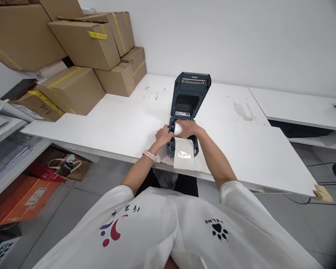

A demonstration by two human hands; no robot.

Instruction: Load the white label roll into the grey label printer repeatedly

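A dark blue-grey label printer (190, 89) sits at the front of the white table with its lid tilted up and back. Inside its base lies a white label roll (178, 129), partly covered by my hands. A glossy strip of labels (184, 153) runs from the roll over the printer's front and hangs past the table edge. My right hand (187, 128) is closed over the roll from the right. My left hand (164, 135), with a pink watch band at the wrist, grips the printer's left side, its thumb close to the roll. Some of its fingers are hidden.
Cardboard boxes (84, 45) with yellow tape are stacked at the back left, against the wall. A lower shelf with an orange box (25, 198) stands on the left. Another table (305, 108) adjoins on the right. The front table edge is close to my body.
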